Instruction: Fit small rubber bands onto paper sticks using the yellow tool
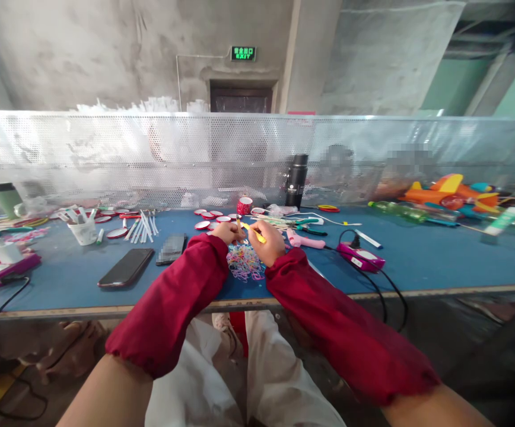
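Observation:
My left hand (pixel 228 233) is closed, pinching a thin tan stick-like piece (pixel 239 227) that stands upright from the fingers. Close beside it, my right hand (pixel 268 243) is wrapped round a slim yellow tool (pixel 256 233), whose front end points at the left hand; its exact kind is too small to tell. The fingertips of both hands nearly meet. Below them on the blue table (pixel 435 255) lies a loose pile of small multicoloured bands (pixel 245 264). Red-rimmed round lids (pixel 202 225) and a red patterned roll (pixel 244 205) sit just beyond the hands.
Two phones, a black one (pixel 126 268) and another (pixel 171 249), lie left. A white cup of sticks (pixel 82 230) stands farther left. Right are a pink glue gun (pixel 305 239), green-handled pliers (pixel 307 226), a purple box (pixel 361 257) with cables, and a black flask (pixel 296 181) behind.

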A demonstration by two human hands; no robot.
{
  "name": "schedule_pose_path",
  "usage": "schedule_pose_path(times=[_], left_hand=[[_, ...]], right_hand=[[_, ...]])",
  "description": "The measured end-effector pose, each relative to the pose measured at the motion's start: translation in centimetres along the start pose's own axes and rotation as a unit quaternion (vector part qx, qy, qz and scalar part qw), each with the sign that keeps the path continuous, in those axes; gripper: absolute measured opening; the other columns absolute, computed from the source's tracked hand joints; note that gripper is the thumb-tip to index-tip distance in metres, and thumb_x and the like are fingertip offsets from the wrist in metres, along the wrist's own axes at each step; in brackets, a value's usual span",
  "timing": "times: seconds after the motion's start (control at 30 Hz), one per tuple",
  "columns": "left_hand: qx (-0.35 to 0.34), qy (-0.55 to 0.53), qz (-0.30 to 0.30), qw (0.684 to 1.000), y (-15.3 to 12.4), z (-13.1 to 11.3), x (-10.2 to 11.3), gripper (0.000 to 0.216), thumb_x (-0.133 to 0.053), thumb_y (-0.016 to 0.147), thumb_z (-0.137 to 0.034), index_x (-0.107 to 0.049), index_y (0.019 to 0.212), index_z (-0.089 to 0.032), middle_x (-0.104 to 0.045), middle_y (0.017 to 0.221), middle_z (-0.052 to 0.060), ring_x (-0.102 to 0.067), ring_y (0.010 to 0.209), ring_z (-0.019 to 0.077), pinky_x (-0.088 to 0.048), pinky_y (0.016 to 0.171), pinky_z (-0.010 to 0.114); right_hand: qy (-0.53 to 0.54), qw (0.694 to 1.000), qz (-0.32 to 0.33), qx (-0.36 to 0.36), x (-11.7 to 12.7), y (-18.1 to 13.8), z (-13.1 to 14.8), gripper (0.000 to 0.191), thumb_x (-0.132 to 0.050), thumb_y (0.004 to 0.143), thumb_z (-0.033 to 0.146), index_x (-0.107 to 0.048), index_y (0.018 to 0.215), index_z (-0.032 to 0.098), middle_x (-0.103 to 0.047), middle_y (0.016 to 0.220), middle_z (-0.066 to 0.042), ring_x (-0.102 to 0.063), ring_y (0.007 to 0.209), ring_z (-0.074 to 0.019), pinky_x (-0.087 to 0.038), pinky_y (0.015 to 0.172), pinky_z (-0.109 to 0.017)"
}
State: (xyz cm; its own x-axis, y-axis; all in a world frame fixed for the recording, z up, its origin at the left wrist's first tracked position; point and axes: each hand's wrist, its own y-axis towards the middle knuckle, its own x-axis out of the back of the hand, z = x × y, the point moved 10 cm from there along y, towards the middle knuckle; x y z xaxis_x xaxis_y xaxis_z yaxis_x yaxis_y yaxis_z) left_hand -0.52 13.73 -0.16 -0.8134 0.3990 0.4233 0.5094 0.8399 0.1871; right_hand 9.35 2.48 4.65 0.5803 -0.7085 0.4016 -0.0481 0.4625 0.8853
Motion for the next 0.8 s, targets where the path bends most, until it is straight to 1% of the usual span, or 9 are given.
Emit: schedule_pose_path(times=[0.1, 0.2, 0.3, 0.53, 0.7, 0.8], left_hand=[[0.000, 0.008, 0.002, 1.000, 0.1, 0.1, 0.0, 0.006, -0.073, 0.075, -0.014, -0.070, 0.071, -0.011, -0.066, 0.064, 0.002, -0.056, 0.051, 0.0079, -0.046, 0.052, 0.020], [-0.003, 0.008, 0.009, 1.000, 0.1, 0.1, -0.2, 0.010, -0.073, 0.073, -0.012, -0.067, 0.065, -0.010, -0.065, 0.063, 0.002, -0.055, 0.051, 0.0075, -0.046, 0.053, 0.020], [-0.006, 0.000, 0.014, 1.000, 0.1, 0.1, -0.4, 0.013, -0.072, 0.073, -0.010, -0.065, 0.062, -0.010, -0.064, 0.062, 0.001, -0.055, 0.050, 0.0075, -0.046, 0.053, 0.020], [-0.018, -0.005, 0.010, 1.000, 0.4, 0.3, -0.2, 0.007, -0.074, 0.073, -0.014, -0.069, 0.070, -0.009, -0.066, 0.063, 0.003, -0.054, 0.049, 0.0077, -0.043, 0.049, 0.019], [-0.014, -0.004, 0.015, 1.000, 0.5, 0.4, -0.2, 0.011, -0.073, 0.073, -0.014, -0.067, 0.065, -0.010, -0.065, 0.064, 0.002, -0.055, 0.051, 0.0072, -0.044, 0.051, 0.018], [-0.008, -0.002, 0.011, 1.000, 0.4, 0.4, -0.2, 0.008, -0.072, 0.073, -0.013, -0.068, 0.067, -0.010, -0.065, 0.063, 0.002, -0.054, 0.050, 0.0073, -0.044, 0.050, 0.018]], right_hand=[[0.009, 1.000, -0.002, 0.001, 0.1, 0.0, 0.1, 0.011, -0.052, 0.090, 0.028, -0.058, 0.082, 0.024, -0.065, 0.078, -0.004, -0.059, 0.073, -0.0195, -0.043, 0.068, -0.032], [0.016, 1.000, 0.013, 0.016, -0.2, 0.0, 0.7, 0.011, -0.051, 0.090, 0.028, -0.059, 0.083, 0.023, -0.067, 0.080, -0.004, -0.060, 0.077, -0.0203, -0.045, 0.071, -0.033], [0.009, 1.000, 0.018, 0.017, -0.4, 0.0, 0.9, 0.011, -0.051, 0.090, 0.028, -0.059, 0.084, 0.023, -0.067, 0.081, -0.005, -0.061, 0.078, -0.0207, -0.045, 0.073, -0.033], [0.014, 1.000, -0.007, -0.001, 0.0, 0.0, -0.1, 0.010, -0.053, 0.090, 0.028, -0.059, 0.082, 0.023, -0.066, 0.078, -0.003, -0.059, 0.073, -0.0189, -0.042, 0.067, -0.031], [0.023, 1.000, 0.009, 0.014, -0.3, -0.1, 0.3, 0.011, -0.052, 0.090, 0.028, -0.059, 0.084, 0.023, -0.065, 0.079, -0.003, -0.059, 0.074, -0.0190, -0.043, 0.068, -0.031], [0.012, 1.000, 0.005, 0.012, -0.3, -0.1, 0.1, 0.011, -0.052, 0.090, 0.028, -0.059, 0.083, 0.023, -0.065, 0.079, -0.004, -0.059, 0.075, -0.0194, -0.043, 0.069, -0.032]])
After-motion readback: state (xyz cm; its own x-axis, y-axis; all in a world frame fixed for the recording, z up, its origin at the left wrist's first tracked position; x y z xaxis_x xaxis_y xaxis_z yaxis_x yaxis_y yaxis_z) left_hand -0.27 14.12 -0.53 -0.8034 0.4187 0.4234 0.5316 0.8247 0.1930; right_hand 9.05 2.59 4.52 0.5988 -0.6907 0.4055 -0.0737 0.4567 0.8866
